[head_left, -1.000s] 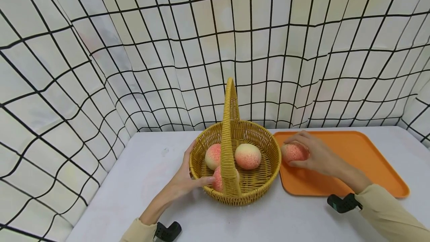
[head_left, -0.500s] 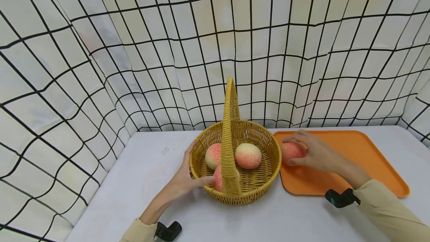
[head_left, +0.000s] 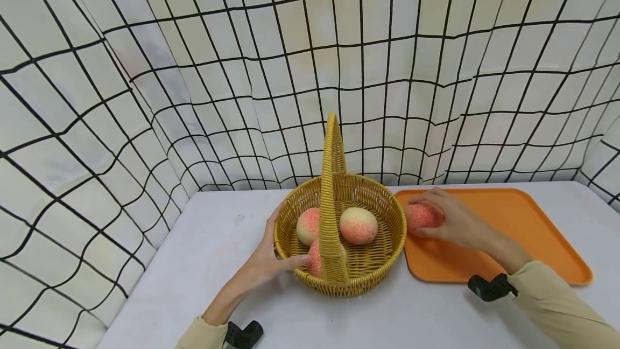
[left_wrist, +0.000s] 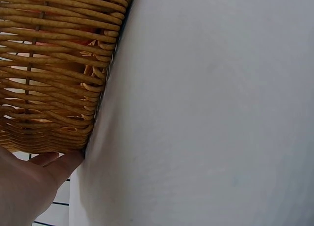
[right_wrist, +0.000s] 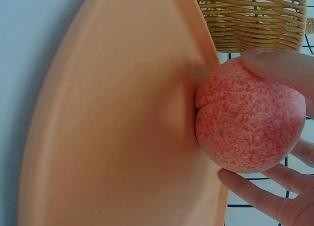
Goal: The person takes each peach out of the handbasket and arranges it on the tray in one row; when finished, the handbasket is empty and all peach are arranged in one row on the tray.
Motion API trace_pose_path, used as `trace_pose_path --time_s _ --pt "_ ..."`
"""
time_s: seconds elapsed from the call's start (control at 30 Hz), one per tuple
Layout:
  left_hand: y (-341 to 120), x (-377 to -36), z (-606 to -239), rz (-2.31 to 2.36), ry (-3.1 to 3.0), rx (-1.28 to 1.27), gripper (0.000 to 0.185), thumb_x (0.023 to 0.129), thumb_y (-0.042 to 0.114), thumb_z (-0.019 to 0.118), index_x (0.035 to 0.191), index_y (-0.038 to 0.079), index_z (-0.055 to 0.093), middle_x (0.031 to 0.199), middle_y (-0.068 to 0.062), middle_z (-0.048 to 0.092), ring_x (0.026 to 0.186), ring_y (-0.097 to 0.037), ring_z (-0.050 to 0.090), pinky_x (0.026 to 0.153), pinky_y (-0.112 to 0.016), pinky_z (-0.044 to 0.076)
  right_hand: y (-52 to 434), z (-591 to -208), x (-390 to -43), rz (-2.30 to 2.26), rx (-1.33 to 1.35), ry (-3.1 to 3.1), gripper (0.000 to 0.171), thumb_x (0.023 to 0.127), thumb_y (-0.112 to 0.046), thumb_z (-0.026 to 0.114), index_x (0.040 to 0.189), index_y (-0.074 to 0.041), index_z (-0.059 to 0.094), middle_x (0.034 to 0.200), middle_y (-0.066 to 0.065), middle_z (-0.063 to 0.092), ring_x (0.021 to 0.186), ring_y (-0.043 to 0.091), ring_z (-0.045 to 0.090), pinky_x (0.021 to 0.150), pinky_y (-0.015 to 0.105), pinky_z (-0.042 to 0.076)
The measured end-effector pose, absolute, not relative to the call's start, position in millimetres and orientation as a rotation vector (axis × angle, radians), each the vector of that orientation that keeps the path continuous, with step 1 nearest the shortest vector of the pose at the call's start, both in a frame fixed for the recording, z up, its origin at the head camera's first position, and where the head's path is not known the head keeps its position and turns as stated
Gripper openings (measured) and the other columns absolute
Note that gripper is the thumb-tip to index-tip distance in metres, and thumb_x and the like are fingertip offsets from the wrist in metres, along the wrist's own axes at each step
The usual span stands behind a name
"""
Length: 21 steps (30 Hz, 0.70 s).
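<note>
While your right hand [head_left: 455,222] is curling its fingers and thumb around the peach [head_left: 420,216], a round pink-speckled fruit, you are holding it on the orange tray [head_left: 508,230] at the corner beside the wicker basket [head_left: 382,268]. Your left hand [head_left: 263,263] is pressing against the basket's outer wall, thumb hooked over the rim.

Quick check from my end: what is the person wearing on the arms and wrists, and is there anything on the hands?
Both hands are bare: left hand, right hand. Each arm has a pale beige long sleeve. A small black wrist device sits at each cuff, the left one too. No gloves, rings or cables show.
</note>
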<state>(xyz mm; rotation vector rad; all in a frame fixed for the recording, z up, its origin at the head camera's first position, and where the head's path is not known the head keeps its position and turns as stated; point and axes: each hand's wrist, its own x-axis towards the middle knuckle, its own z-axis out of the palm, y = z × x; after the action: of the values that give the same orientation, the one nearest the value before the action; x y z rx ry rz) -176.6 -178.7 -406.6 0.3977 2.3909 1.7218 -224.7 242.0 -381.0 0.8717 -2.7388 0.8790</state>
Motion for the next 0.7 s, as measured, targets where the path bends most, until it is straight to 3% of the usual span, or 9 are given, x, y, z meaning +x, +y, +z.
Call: trace_pose_path --time_s 0.3,0.43,0.6,0.7 --pt "-177.9 -176.2 -406.8 1.732 2.396 0.398 0.125 0.083 0.033 0.088 0.168 0.028 -0.004 0.173 -0.017 0.010 0.158 -0.040 0.015 0.123 -0.065 0.017 243.6 -381.1 -225.1 0.867 0.835 -2.748 0.055 0.082 -0.025 0.092 0.129 -0.009 0.069 0.125 0.012 0.061 0.111 0.032 0.060 0.089 0.052 0.057" --pt "-178.5 -175.7 -407.3 1.739 2.389 0.418 0.125 0.083 0.031 0.088 0.168 0.028 -0.004 0.173 -0.018 0.010 0.158 -0.041 0.014 0.123 -0.064 0.016 245.0 -378.2 -224.7 0.918 0.839 -2.734 0.053 0.082 -0.019 0.092 0.128 -0.007 0.069 0.124 0.014 0.060 0.110 0.034 0.059 0.084 0.048 0.058" --pt "-178.4 -175.9 -406.6 1.744 2.385 0.424 0.125 0.084 0.032 0.088 0.168 0.028 -0.004 0.173 -0.018 0.009 0.158 -0.041 0.014 0.123 -0.064 0.017 243.8 -362.8 -223.0 0.910 0.867 -2.665 0.050 0.083 -0.008 0.089 0.128 -0.005 0.068 0.123 0.016 0.061 0.113 0.039 0.060 0.089 0.059 0.056" --pt "-179.1 -175.8 -406.5 1.744 2.387 0.424 0.125 0.084 0.032 0.088 0.168 0.028 -0.004 0.173 -0.017 0.009 0.158 -0.041 0.013 0.123 -0.064 0.016 234.5 -348.3 -219.1 0.900 0.878 -2.604 0.049 0.085 -0.010 0.088 0.130 -0.009 0.068 0.124 0.010 0.062 0.116 0.035 0.060 0.092 0.059 0.054"
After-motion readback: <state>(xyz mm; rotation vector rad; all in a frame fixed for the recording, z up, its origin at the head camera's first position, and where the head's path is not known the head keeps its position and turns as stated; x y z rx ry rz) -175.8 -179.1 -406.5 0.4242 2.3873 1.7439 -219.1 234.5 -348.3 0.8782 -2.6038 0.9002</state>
